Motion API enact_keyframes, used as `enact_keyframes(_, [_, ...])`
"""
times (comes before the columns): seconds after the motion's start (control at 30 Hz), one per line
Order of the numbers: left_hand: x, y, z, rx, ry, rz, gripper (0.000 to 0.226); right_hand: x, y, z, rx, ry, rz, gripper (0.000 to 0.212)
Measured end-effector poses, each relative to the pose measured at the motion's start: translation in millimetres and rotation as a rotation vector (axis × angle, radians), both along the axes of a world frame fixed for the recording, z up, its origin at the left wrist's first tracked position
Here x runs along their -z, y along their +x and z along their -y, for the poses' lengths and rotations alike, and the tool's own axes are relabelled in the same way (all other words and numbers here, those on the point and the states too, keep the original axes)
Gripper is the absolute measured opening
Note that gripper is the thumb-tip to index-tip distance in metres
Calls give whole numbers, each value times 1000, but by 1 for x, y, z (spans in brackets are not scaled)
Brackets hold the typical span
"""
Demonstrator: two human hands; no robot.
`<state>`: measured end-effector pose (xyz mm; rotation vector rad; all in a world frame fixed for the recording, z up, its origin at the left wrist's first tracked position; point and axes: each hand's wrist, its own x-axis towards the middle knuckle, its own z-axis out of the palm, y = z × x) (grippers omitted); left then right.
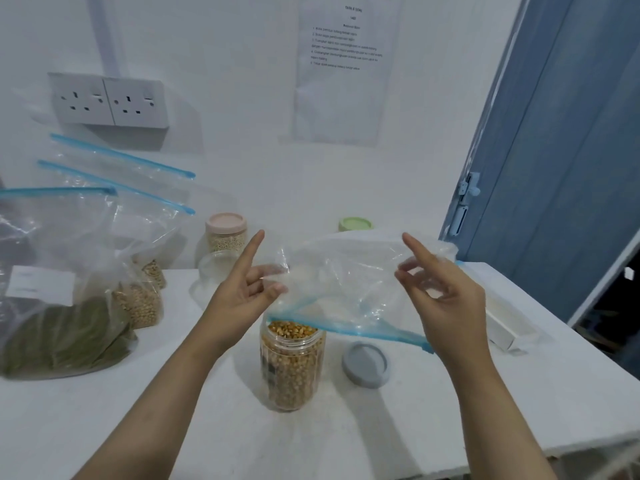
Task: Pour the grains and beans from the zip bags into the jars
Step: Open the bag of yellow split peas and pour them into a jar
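Note:
A clear zip bag (349, 289) with a blue zip strip hangs upside down and looks empty, its mouth just over an open jar (292, 365) full of yellow corn kernels. My left hand (239, 296) pinches the bag's left side with thumb and middle fingers, index finger pointing up. My right hand (446, 299) pinches the right side the same way. The jar's grey lid (365, 363) lies on the table to its right.
At the left lean a zip bag of green beans (62, 327) and a bag of pale beans (140, 303). A pink-lidded jar (227, 233), an empty clear jar (216, 268) and a green-lidded jar (355, 224) stand behind. A white box (505, 323) lies at the right edge.

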<state>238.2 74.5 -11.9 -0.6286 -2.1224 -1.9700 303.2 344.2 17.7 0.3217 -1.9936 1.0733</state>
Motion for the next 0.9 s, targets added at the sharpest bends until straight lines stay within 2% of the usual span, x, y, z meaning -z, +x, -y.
enact_keyframes(0.13, [1, 2, 6, 52, -45, 3, 73, 5, -4, 2, 73, 85, -114, 53])
enact_keyframes(0.4, [3, -3, 4, 22, -64, -22, 70, 6, -10, -1, 108, 27, -97, 55])
enact_keyframes(0.6, [2, 0, 11, 120, -230, 12, 76, 10, -12, 1, 112, 36, -139, 53])
enact_keyframes(0.7, [1, 1, 6, 36, -295, -38, 77, 12, -12, 1, 108, 18, -144, 51])
enact_keyframes(0.9, [-2, 3, -11, -116, -288, -144, 65, 12, -10, 1, 114, 19, -142, 48])
